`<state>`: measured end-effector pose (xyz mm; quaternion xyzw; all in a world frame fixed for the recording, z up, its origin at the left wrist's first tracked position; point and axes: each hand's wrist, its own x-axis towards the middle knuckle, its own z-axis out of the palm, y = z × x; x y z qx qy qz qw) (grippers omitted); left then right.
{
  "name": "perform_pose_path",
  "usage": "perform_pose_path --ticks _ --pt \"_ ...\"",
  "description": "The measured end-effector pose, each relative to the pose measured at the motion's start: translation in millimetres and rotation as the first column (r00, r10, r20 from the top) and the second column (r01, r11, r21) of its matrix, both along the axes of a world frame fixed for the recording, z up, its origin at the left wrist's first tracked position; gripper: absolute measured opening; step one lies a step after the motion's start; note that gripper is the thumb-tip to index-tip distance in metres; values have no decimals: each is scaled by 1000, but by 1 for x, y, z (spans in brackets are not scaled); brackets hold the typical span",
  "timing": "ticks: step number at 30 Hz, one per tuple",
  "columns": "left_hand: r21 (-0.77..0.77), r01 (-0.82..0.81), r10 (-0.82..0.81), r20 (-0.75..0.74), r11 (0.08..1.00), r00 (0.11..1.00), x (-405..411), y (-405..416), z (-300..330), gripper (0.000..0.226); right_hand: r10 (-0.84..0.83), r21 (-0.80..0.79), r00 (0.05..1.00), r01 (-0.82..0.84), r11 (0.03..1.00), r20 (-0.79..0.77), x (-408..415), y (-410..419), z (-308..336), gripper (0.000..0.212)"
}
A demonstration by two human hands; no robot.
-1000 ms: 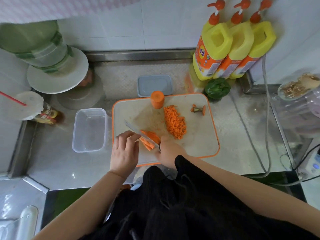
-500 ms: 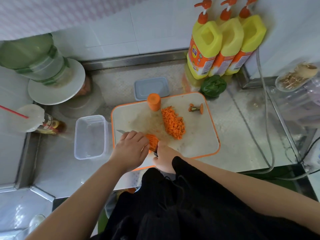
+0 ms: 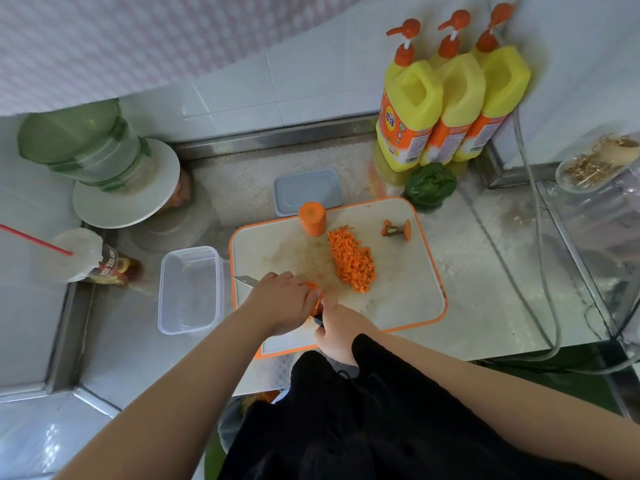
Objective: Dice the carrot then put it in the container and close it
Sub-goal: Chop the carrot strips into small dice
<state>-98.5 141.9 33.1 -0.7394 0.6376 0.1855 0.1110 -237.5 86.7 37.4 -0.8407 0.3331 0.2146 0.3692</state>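
Note:
On the orange-rimmed white cutting board (image 3: pixel 408 299) lies a heap of diced carrot (image 3: pixel 351 259). An uncut carrot chunk (image 3: pixel 312 218) stands upright at the board's far edge. My left hand (image 3: pixel 282 301) curls over carrot strips (image 3: pixel 316 295) near the board's front left and hides most of them. My right hand (image 3: pixel 337 329) grips the knife handle; the knife blade's tip (image 3: pixel 245 281) pokes out left of my left hand. The clear container (image 3: pixel 188 289) sits open and empty left of the board. Its grey lid (image 3: pixel 306 190) lies behind the board.
A carrot top scrap (image 3: pixel 396 230) lies at the board's far right. Three yellow pump bottles (image 3: pixel 446 98) and a green vegetable (image 3: pixel 430 183) stand at the back right. A water jug on a stand (image 3: pixel 104 161) and a lidded cup with straw (image 3: pixel 79 254) are left. Cables (image 3: pixel 540 271) run along the right.
My left hand has slid right over the carrot strips, covering them. The knife has turned so that its tip now points left across the board. The camera has tilted.

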Motion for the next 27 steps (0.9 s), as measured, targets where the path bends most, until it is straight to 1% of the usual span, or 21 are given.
perform_pose_path --ticks 4,7,9,10,11,12,13,14,15,16,17,18,19,20,21,22,24,25,27 --pt "136 -25 36 -75 990 997 0 -15 12 47 5 -14 1000 -5 1000 13 -4 -2 4 47" --pt "155 -30 43 -79 987 996 2 -21 17 46 -3 -10 1000 3 1000 31 -7 -6 7 36" --pt "75 -50 56 -73 996 996 6 -20 16 50 -12 -9 999 13 1000 43 -9 -9 9 31" --pt "-13 -83 81 -81 996 993 9 -18 13 52 -14 -11 999 14 1000 48 -11 -10 10 28" --pt "-143 -133 118 -113 981 987 12 -14 11 52 -15 -15 998 16 1000 54 -12 -11 10 26" --pt "-301 -190 147 -162 934 976 14 -9 8 48 -21 -19 998 22 1000 60 -14 -12 11 24" --pt "-477 -236 158 -199 847 967 17 -2 4 40 -33 -21 997 34 999 66 -15 -14 11 23" --pt "-638 -266 163 -216 723 963 18 6 1 30 -54 -18 996 55 998 78 -16 -16 11 22" --pt "-744 -288 180 -225 603 958 18 15 -2 24 -85 -10 992 87 996 90 -17 -18 10 22" --pt "-805 -304 202 -232 510 952 17 23 -6 24 -127 4 986 128 992 108 -17 -20 10 22" --pt "-841 -301 214 -226 450 950 16 30 -9 26 -175 19 976 174 985 127 -18 -23 8 23" --pt "-861 -275 208 -202 428 957 15 36 -13 26 -222 34 963 220 975 151 -19 -26 7 25" --pt "-860 -236 186 -168 452 968 14 43 -19 26 -268 52 948 263 963 174 -20 -30 6 27" --pt "-835 -192 150 -132 515 980 15 47 -26 27 -307 72 932 299 952 192 -21 -33 5 28" --pt "-786 -136 104 -91 603 990 16 51 -33 33 -337 92 919 325 941 203 -23 -37 4 28" --pt "-713 -65 50 -43 698 998 19 53 -41 45 -358 107 910 343 933 208 -24 -40 3 28" --pt "-514 84 -72 44 854 996 25 51 -52 83 -386 111 897 370 922 215 -26 -45 1 26" --pt "-397 141 -125 67 907 990 30 47 -57 101 -396 101 893 382 918 216 -27 -47 0 26" --pt "-218 220 -207 83 951 975 38 37 -62 126 -404 76 890 397 914 213 -28 -49 -1 25"
